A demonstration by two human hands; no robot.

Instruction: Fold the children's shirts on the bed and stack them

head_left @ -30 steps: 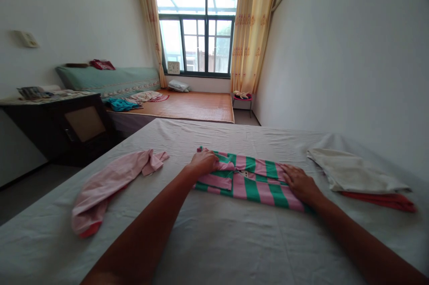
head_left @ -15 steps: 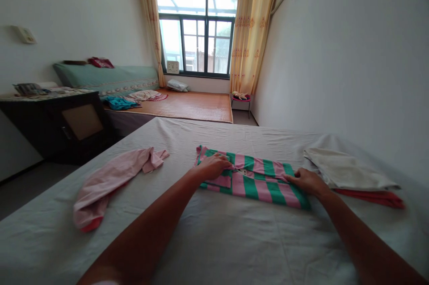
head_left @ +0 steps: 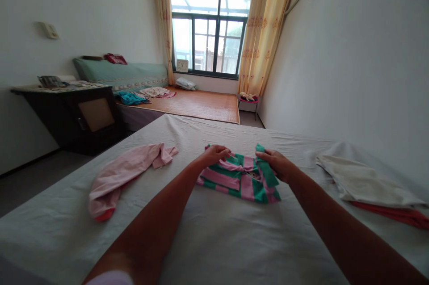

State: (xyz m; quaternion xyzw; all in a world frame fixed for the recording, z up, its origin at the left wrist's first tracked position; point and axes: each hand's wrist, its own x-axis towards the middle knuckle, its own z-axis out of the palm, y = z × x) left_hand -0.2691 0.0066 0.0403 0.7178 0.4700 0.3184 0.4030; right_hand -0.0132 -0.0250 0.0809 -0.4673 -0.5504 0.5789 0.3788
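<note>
Garments (head_left: pixel 127 172) flank the striped cloth (head_left: pixel 248 183) on the white sheet (head_left: pixel 217 240).

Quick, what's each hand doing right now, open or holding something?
Left hand: over one end of the striped garment; whether it grips cannot be told.
Right hand: closed, holding the striped garment's other end.

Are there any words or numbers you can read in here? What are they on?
I can't read any words or numbers here.
Square clock by the window: marks on its face, too small to read.
Striped cloth under the hands: small pale marks near its middle, too small to tell if they are letters.
Things on the dark cabinet: too small and blurred to read.
</note>
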